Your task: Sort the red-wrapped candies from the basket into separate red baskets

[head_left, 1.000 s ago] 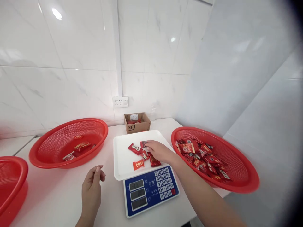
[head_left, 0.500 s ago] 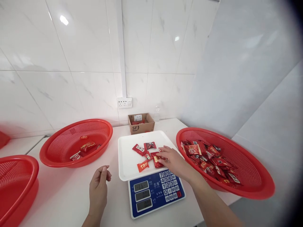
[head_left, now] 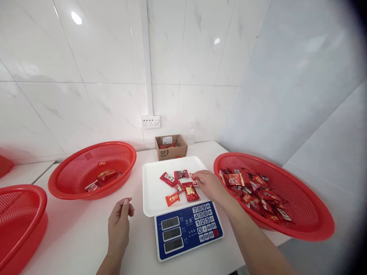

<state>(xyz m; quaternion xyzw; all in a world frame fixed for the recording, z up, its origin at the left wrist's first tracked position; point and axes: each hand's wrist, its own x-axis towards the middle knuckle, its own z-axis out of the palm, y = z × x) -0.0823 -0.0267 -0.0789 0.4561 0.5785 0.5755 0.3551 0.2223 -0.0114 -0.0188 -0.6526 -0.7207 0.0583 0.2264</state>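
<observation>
My right hand [head_left: 208, 185] is over the right part of the white weighing pan [head_left: 153, 191], its fingers closed on the edge of a small red-and-white snack packet [head_left: 194, 178]. Just left of these fingertips lie several other wrapped snacks, among them a dark red packet with gold print [head_left: 190, 191], an orange-red packet [head_left: 172, 199] and a red packet with a white label [head_left: 168, 178]. The pan belongs to a digital scale [head_left: 189, 231] with a blue keypad panel. Left of the scale, my left hand [head_left: 120, 219] hovers with its fingers loosely curled in, nothing visible in them.
At the right stands a red plastic basket [head_left: 312, 217] heaped with wrapped snacks. Another red basket [head_left: 69, 193] at the left holds a few packets. A third basket [head_left: 28, 221] is cut off at the left edge. Behind the scale are a cardboard box [head_left: 172, 153] and a clear bottle [head_left: 190, 135].
My right hand has drawn slightly up and back from the dark red packet, which now shows fully, and its fingers are on the red-and-white packet. My left hand has hardly moved.
</observation>
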